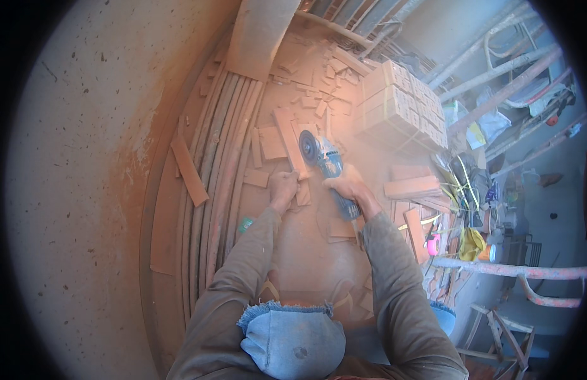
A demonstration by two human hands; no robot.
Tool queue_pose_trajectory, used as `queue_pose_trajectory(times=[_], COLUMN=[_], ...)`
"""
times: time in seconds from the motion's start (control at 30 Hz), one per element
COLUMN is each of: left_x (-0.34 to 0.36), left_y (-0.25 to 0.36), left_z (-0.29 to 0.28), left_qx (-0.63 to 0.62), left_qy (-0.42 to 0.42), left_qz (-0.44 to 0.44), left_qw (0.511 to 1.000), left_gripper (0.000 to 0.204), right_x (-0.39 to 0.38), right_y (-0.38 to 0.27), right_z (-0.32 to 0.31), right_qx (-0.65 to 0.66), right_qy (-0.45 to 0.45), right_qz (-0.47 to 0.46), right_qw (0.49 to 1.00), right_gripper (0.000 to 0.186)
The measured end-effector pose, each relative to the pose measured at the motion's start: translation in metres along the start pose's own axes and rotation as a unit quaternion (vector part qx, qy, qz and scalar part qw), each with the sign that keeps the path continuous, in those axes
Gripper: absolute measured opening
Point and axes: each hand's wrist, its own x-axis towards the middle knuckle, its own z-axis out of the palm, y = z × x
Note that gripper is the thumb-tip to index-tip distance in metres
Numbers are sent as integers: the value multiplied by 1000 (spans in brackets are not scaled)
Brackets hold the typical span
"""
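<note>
My right hand (348, 183) grips the body of a blue angle grinder (332, 164), which slants up and to the left. Its dark round disc (309, 147) sits beside a long reddish tile strip (288, 138). Closed around the near end of that strip is my left hand (283, 189), its fingers bent over the edge. Whether the disc touches the strip I cannot make out. A squarish tile piece (272, 143) lies just left of the strip, and a smaller offcut (303, 194) rests by my left fingers.
Long pipes (218, 171) run along the wall at left, with a loose tile strip (189, 171) across them. A strapped stack of tiles (398, 104) stands at far right. Broken tile pieces (318, 101) litter the dusty floor. Metal scaffold tubes (508, 269) project at right.
</note>
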Motion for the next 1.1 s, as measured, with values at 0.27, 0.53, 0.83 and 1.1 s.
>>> queue_pose_trajectory(times=[0.27,0.53,0.83,1.1], left_x=[-9,-8,-11,-8], left_y=[9,8,12,7], left_z=[2,1,1,2], left_qx=[47,52,75,58], left_qy=[30,28,25,19], left_qz=[3,1,4,-3], left_qw=[998,998,997,998], left_gripper=[32,33,33,31], right_x=[-8,-2,10,22], right_y=[19,3,3,7], right_z=[6,3,4,6], right_qx=[13,35,45,34], right_qy=[14,1,0,-5], right_qz=[4,11,4,11], right_qw=[1000,999,999,999], right_gripper=[53,55,48,54])
